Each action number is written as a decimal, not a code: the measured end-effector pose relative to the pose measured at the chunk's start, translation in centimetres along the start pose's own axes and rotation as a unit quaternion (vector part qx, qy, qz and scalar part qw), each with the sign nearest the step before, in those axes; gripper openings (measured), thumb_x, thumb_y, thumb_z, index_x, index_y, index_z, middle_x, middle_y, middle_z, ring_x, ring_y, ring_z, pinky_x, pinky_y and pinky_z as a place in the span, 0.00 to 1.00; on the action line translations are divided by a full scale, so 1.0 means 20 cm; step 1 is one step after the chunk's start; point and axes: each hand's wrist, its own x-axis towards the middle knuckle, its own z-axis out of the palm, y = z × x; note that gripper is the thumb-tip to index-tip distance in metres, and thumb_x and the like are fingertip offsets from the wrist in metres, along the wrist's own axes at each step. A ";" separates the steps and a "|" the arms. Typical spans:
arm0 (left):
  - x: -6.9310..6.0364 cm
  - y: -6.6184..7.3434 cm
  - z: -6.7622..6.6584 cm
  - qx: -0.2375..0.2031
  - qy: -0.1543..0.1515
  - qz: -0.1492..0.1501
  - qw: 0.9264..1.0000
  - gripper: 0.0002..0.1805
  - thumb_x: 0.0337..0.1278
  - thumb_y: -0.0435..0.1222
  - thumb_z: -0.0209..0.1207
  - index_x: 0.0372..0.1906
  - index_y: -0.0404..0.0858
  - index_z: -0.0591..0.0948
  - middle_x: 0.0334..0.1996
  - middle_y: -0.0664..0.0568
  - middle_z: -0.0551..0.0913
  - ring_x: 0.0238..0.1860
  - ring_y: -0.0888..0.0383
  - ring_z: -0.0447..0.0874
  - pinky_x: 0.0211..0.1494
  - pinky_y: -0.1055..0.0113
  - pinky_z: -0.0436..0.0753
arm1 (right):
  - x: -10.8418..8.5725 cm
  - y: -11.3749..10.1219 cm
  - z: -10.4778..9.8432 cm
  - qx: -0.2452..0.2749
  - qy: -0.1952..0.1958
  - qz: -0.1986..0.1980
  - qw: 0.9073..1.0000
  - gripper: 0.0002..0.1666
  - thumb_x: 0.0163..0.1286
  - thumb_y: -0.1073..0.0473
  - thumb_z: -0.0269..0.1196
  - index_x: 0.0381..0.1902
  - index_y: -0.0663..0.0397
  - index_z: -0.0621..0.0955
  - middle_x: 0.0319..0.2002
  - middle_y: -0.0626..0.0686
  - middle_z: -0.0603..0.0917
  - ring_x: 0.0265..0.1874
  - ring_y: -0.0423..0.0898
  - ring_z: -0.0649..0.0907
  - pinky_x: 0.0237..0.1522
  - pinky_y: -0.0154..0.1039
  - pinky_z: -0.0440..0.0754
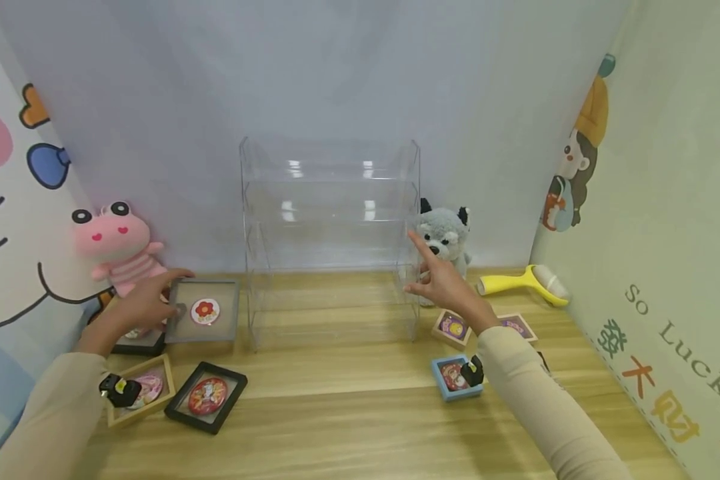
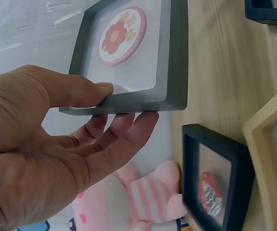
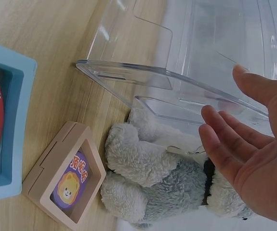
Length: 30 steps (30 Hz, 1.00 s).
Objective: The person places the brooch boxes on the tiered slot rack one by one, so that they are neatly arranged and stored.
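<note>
My left hand (image 1: 147, 303) pinches the edge of a grey display frame (image 1: 223, 323), thumb on its face and fingers beneath. A round badge with a red flower (image 2: 124, 36) shows behind the frame's clear film. The frame is lifted above the table, just left of a clear acrylic tiered rack (image 1: 330, 267). At the rack's right side, my right hand (image 1: 441, 283) has its fingers extended and holds nothing. In the right wrist view that hand (image 3: 258, 144) is near the rack's side panel; whether it touches cannot be told.
Black (image 1: 207, 397) and wooden (image 1: 141, 390) frames lie at left, below a pink plush (image 1: 120, 247). A grey plush dog (image 1: 447, 233) sits right of the rack. Nearby are a blue frame (image 1: 456, 377), a small tan frame (image 1: 452, 329) and a yellow-handled roller (image 1: 525, 283).
</note>
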 end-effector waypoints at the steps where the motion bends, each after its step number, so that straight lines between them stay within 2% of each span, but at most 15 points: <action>1: -0.01 0.01 -0.01 0.001 -0.001 0.002 1.000 0.38 0.51 0.23 0.60 0.70 0.31 0.62 0.42 0.24 0.72 0.24 0.52 0.80 0.21 0.60 0.84 | 0.00 0.00 0.00 0.002 0.002 0.000 1.000 0.62 0.64 0.59 0.71 0.81 0.41 0.44 0.49 0.69 0.83 0.43 0.61 0.87 0.45 0.53 0.86; 5: -0.04 0.04 -0.07 0.020 0.016 0.020 0.999 0.39 0.50 0.24 0.62 0.70 0.32 0.62 0.48 0.25 0.72 0.33 0.44 0.81 0.27 0.58 0.83 | -0.01 0.01 0.01 0.005 0.008 -0.006 1.000 0.61 0.64 0.59 0.71 0.81 0.42 0.44 0.48 0.70 0.82 0.42 0.61 0.87 0.45 0.53 0.86; 8: -0.06 0.07 -0.13 0.027 0.028 0.029 0.999 0.38 0.54 0.25 0.62 0.70 0.33 0.62 0.52 0.26 0.72 0.42 0.36 0.80 0.33 0.55 0.85 | -0.01 0.01 0.01 0.001 0.011 -0.008 1.000 0.61 0.63 0.59 0.71 0.81 0.42 0.44 0.47 0.69 0.82 0.42 0.61 0.87 0.45 0.53 0.86; 13: -0.08 0.13 -0.20 0.001 0.030 0.033 0.999 0.37 0.63 0.27 0.59 0.73 0.35 0.57 0.50 0.26 0.70 0.44 0.33 0.82 0.35 0.51 0.88 | 0.00 0.01 0.02 -0.004 0.012 -0.002 1.000 0.61 0.63 0.59 0.71 0.81 0.41 0.44 0.47 0.68 0.83 0.42 0.61 0.87 0.46 0.54 0.86; 16: -0.09 0.17 -0.24 0.005 0.040 0.039 0.998 0.37 0.66 0.30 0.60 0.74 0.34 0.56 0.51 0.28 0.71 0.45 0.30 0.81 0.38 0.49 0.88 | 0.01 0.01 0.02 -0.001 0.012 0.004 1.000 0.61 0.63 0.59 0.72 0.81 0.39 0.44 0.47 0.67 0.83 0.42 0.60 0.87 0.46 0.53 0.86; 19: -0.09 0.20 -0.28 0.014 0.050 0.049 0.997 0.37 0.66 0.32 0.61 0.74 0.35 0.56 0.53 0.28 0.73 0.49 0.27 0.79 0.40 0.46 0.86 | 0.01 0.01 0.02 -0.004 0.012 0.003 1.000 0.61 0.63 0.59 0.71 0.81 0.39 0.44 0.46 0.67 0.83 0.42 0.60 0.87 0.45 0.53 0.86; 22: -0.10 0.22 -0.32 0.023 0.059 0.059 0.996 0.38 0.65 0.31 0.61 0.75 0.36 0.56 0.53 0.26 0.72 0.51 0.25 0.77 0.43 0.40 0.83 | 0.00 0.01 0.02 -0.008 0.013 -0.004 1.000 0.61 0.64 0.59 0.71 0.81 0.39 0.44 0.46 0.67 0.83 0.41 0.60 0.88 0.44 0.52 0.87; 26: -0.11 0.25 -0.36 0.026 0.079 0.071 0.994 0.39 0.64 0.27 0.59 0.76 0.39 0.55 0.60 0.25 0.67 0.55 0.20 0.72 0.49 0.30 0.78 | 0.00 0.02 0.02 -0.005 0.015 -0.008 1.000 0.61 0.64 0.59 0.71 0.81 0.38 0.44 0.47 0.67 0.83 0.41 0.60 0.87 0.44 0.52 0.87; 28: -0.11 0.27 -0.38 0.024 0.089 0.080 0.993 0.39 0.65 0.28 0.58 0.77 0.40 0.55 0.63 0.25 0.65 0.56 0.18 0.70 0.50 0.27 0.75 | 0.00 0.01 0.02 -0.003 0.016 -0.011 1.000 0.61 0.64 0.59 0.71 0.81 0.38 0.44 0.47 0.67 0.83 0.41 0.60 0.87 0.45 0.53 0.86; 30: -0.11 0.30 -0.39 0.022 0.097 0.088 0.991 0.39 0.66 0.28 0.58 0.77 0.41 0.55 0.64 0.26 0.66 0.56 0.18 0.71 0.48 0.31 0.78 | 0.00 0.01 0.03 -0.002 0.015 -0.011 1.000 0.61 0.64 0.59 0.71 0.81 0.37 0.44 0.46 0.67 0.82 0.41 0.60 0.87 0.44 0.53 0.87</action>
